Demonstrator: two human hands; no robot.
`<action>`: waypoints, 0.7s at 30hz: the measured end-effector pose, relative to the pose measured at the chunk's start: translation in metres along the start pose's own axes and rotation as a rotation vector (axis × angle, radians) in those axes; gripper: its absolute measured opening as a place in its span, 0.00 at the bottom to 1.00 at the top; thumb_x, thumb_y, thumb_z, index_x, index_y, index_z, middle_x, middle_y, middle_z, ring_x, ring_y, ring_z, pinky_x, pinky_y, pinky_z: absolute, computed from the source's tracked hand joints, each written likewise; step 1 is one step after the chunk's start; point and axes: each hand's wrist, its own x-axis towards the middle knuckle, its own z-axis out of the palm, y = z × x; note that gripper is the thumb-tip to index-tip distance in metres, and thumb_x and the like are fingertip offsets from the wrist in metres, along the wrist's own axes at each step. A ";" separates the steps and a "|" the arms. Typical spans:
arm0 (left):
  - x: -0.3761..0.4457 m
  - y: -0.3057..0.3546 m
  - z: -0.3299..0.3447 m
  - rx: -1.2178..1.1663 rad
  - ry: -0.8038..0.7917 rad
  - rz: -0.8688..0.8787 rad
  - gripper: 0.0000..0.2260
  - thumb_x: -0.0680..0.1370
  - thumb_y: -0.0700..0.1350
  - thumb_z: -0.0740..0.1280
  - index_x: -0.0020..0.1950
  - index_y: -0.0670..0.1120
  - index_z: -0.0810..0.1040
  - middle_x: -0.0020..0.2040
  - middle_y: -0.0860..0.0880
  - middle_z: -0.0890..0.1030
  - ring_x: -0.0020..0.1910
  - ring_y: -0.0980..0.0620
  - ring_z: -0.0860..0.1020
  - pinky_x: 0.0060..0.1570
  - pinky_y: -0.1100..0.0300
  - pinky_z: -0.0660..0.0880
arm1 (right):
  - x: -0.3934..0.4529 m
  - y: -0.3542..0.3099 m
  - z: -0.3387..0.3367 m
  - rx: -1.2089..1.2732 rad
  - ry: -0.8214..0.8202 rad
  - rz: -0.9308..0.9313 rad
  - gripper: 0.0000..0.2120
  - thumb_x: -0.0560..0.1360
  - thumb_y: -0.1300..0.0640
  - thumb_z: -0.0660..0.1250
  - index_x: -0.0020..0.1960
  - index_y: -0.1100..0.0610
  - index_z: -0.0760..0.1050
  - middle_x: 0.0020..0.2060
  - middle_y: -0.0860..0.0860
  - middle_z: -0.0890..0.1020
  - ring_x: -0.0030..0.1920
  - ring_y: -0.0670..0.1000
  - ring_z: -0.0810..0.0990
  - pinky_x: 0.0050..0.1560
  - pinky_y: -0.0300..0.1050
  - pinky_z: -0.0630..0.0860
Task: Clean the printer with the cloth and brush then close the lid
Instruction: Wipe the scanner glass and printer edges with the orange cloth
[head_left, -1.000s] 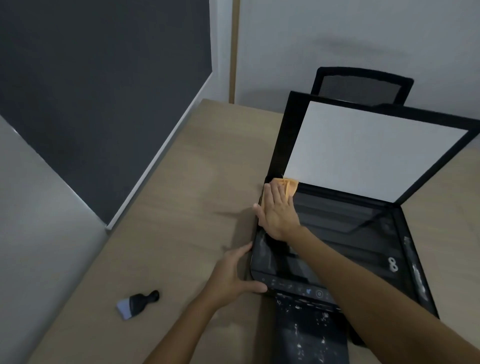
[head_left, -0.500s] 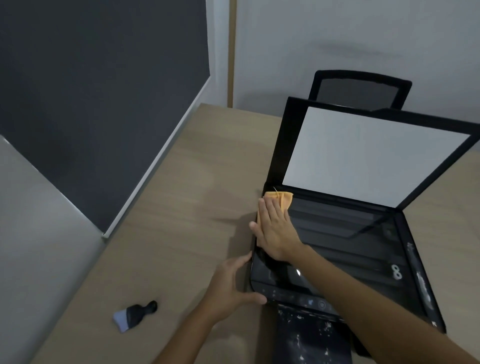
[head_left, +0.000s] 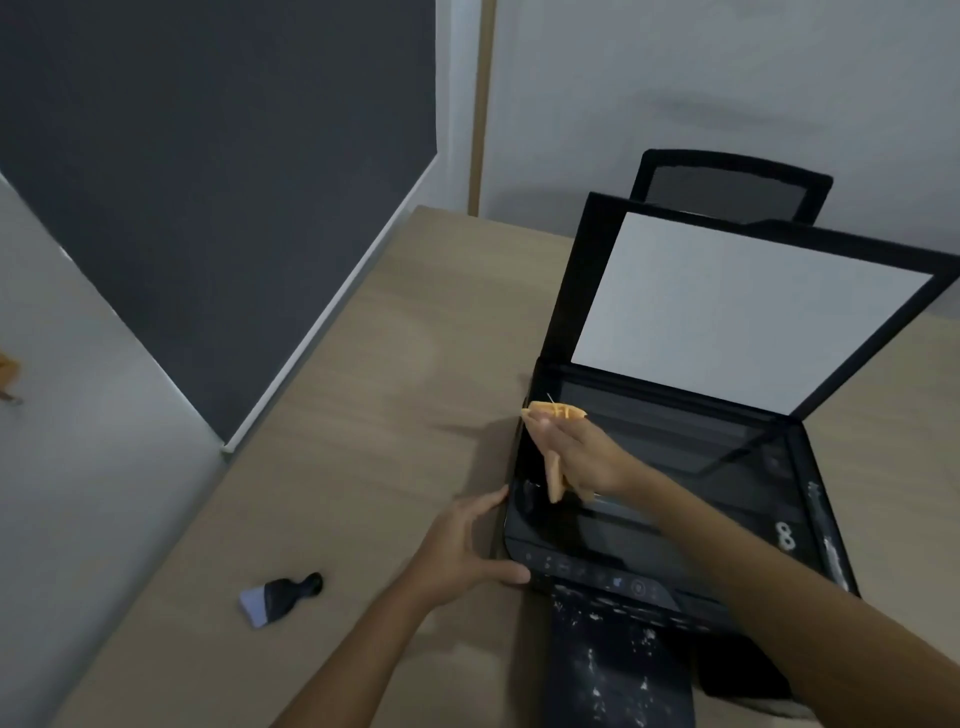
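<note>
A black printer sits on the desk with its lid raised, white underside facing me. My right hand is over the left part of the scanner glass, holding an orange cloth that sticks out past the fingertips and hangs below the palm. My left hand rests against the printer's front left corner, fingers spread, thumb on the front edge. A small black brush with pale bristles lies on the desk to the left, apart from both hands.
The wooden desk stretches left of the printer. A dusty black output tray sticks out at the front. A black chair back stands behind the lid. A dark board leans on the left wall.
My right hand has drawn the cloth back along the left side of the glass and tilted up off it. The left hand stayed at the corner.
</note>
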 end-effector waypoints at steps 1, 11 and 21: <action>0.000 -0.001 0.000 0.003 0.001 0.006 0.39 0.58 0.48 0.83 0.67 0.54 0.73 0.64 0.58 0.77 0.62 0.71 0.72 0.56 0.81 0.65 | -0.008 0.005 0.018 -0.155 -0.024 -0.049 0.23 0.83 0.47 0.47 0.74 0.56 0.63 0.64 0.63 0.76 0.70 0.55 0.69 0.69 0.36 0.59; 0.000 -0.011 0.003 -0.018 0.010 0.000 0.42 0.60 0.48 0.82 0.71 0.50 0.70 0.68 0.56 0.74 0.67 0.65 0.69 0.65 0.74 0.64 | 0.038 0.021 0.030 -0.712 0.193 -0.031 0.32 0.81 0.43 0.39 0.77 0.62 0.37 0.78 0.58 0.40 0.78 0.57 0.37 0.78 0.57 0.42; 0.005 -0.015 0.001 0.008 0.021 -0.001 0.41 0.58 0.52 0.82 0.69 0.54 0.71 0.66 0.59 0.75 0.63 0.72 0.70 0.59 0.80 0.64 | -0.024 0.032 0.054 -0.716 0.041 -0.247 0.36 0.78 0.35 0.36 0.77 0.57 0.34 0.78 0.54 0.38 0.77 0.52 0.33 0.77 0.51 0.39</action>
